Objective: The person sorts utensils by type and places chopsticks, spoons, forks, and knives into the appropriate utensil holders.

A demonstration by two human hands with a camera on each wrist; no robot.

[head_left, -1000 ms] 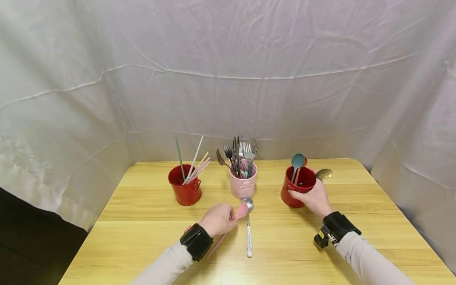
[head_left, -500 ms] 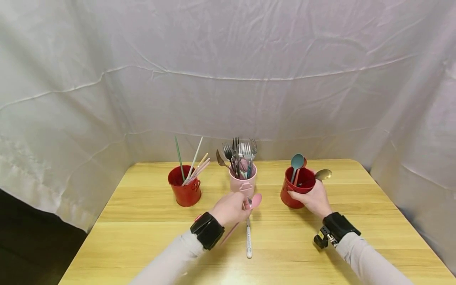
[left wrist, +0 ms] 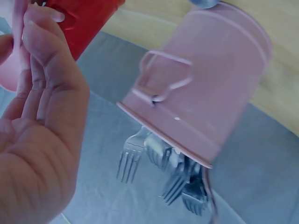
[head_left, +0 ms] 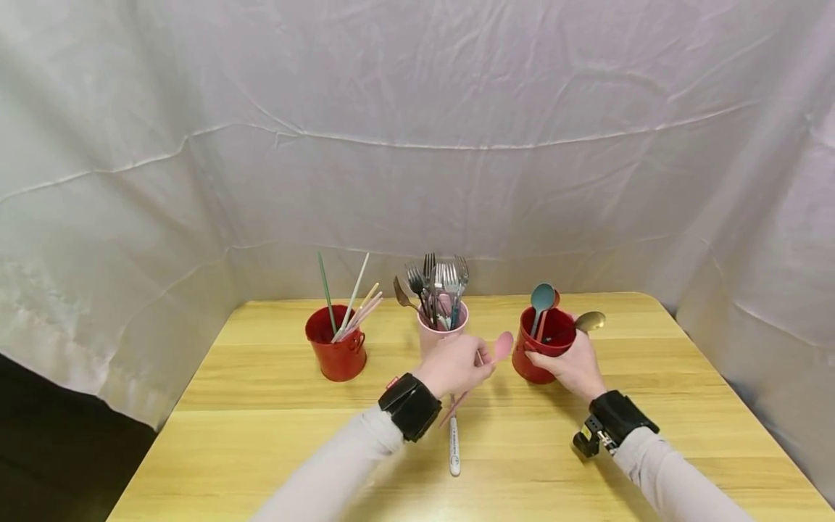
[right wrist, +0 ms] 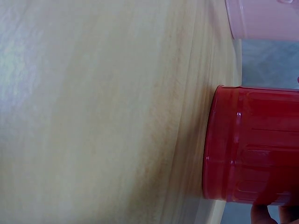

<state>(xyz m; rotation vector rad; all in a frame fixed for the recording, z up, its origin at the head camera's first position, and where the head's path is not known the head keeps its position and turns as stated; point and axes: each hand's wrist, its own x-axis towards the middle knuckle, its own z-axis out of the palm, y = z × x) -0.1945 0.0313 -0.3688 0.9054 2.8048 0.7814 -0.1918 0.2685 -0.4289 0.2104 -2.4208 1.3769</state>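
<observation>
A pink spoon [head_left: 502,346] is pinched in my left hand [head_left: 454,365], its bowl up and to the right, its thin handle slanting down to the left. The hand is in front of the pink bucket [left wrist: 210,79], which is full of forks [head_left: 438,283]. My right hand [head_left: 575,364] grips the side of the right red bucket [right wrist: 252,149], thumb near the rim. A teal spoon [head_left: 543,297], a red spoon and a gold spoon [head_left: 590,321] stick out of that bucket. Below my left hand lies a spoon with a white handle [head_left: 454,446], its upper part hidden.
Another red bucket [head_left: 342,357] stands at the left, with several green, white, yellow and pink sticks [head_left: 355,304] leaning in it. The wooden table [head_left: 261,435] has pale cloth [head_left: 417,188] hanging behind it and at its sides.
My left hand has carried the pink spoon right and away from me, past the white-handled spoon, towards the right red bucket. My right hand has stayed on that bucket.
</observation>
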